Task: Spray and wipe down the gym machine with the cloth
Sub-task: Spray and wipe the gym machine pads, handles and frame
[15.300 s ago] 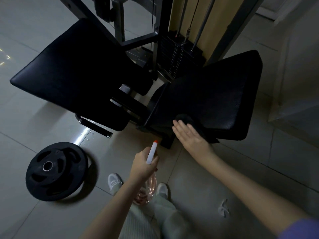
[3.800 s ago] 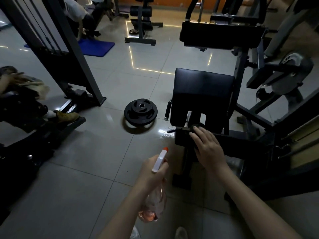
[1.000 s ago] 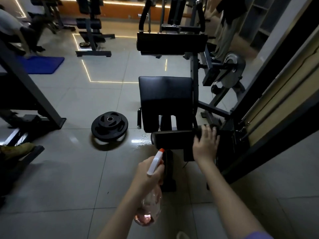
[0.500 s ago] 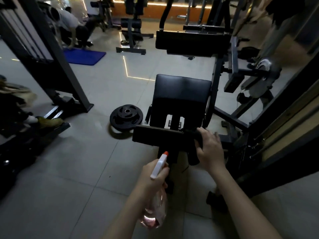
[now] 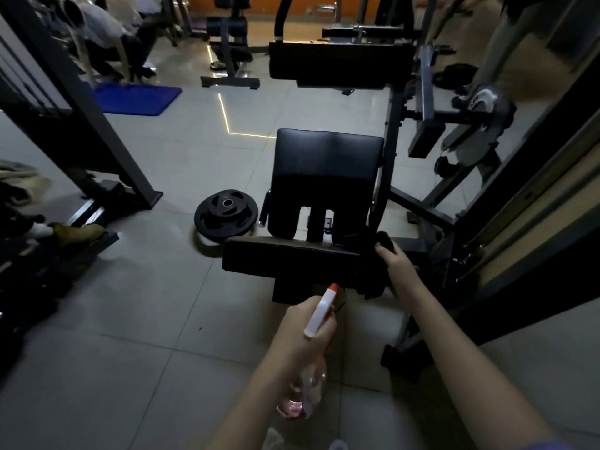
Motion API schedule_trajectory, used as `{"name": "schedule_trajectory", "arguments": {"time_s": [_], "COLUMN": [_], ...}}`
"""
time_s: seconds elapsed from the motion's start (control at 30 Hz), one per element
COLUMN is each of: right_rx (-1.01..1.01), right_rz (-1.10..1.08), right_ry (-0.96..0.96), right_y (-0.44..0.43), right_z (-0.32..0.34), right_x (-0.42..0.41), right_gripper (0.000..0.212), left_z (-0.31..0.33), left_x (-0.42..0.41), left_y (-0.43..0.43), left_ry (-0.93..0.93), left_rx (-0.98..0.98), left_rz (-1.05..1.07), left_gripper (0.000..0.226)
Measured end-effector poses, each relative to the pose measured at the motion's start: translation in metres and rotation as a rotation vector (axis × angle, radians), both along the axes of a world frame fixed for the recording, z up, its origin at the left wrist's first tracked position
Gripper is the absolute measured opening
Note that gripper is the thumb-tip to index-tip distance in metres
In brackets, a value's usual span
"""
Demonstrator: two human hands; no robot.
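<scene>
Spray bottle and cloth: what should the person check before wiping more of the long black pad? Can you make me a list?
1. Cloth in hand: ok. The right hand grips the dark cloth at the right end of the long black pad.
2. Sprayer in hand: ok. The left hand holds the clear plastic spray bottle.
3. Nozzle aim: ok. Its orange tip points toward the pad.
4. Liquid left: ok but low. A little pink liquid sits at the bottom.
5. Pad already wet: cannot tell, too dark.
6. Floor on the left free: not ok. A round black weight plate lies there.
</scene>
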State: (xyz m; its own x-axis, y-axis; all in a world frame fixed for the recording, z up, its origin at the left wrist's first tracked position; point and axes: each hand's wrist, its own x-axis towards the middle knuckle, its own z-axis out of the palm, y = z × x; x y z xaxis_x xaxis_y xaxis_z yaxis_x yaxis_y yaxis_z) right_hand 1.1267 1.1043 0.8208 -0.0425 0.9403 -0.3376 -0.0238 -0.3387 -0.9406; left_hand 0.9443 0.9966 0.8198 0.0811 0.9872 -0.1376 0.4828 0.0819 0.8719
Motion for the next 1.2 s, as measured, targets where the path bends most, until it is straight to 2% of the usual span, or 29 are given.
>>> {"name": "schedule_trajectory", "arguments": {"time_s": [0.17,0.37,0.57,0.77,1.0,1.2], "right_rx": [-0.1,-0.13,-0.219,-0.203,-0.183,-0.351], "right_rz": [-0.113,-0.152,-0.067,0.178,0.322,0.132], "right_ry": [0.054,0.079,0.039,0.005,-0.11,0.01], "right_y": [-0.002,0.012,0.037,0.029,0.075,0.088], "right_z": [-0.024,-0.049,-0.071,-0.061,-0.062,-0.065], "right_x": [0.004,0.0,0.01,0.023,0.038,0.086], "right_gripper": [0.024,0.035,0.045,0.058,0.044,0.035], "left_z": [-0.01,-0.019,-0.029,-0.038,-0.043,-0.042], "left_x": [0.014,0.024,0.056,0.116,0.159,0.168], "left_y": [0.006,0.001,0.002,0.01,0.009,0.019], "left_ry": [-0.008,0.035,0.14,0.113,0.133,0.275], "left_rx": [0.004,0.006,0.031,-0.054,-0.072,-0.064], "left_rz": [-0.071,-0.066,-0.026,0.143,0.331,0.401], "left_gripper": [0.022,0.018,0.011,0.013,0.012,0.021]}}
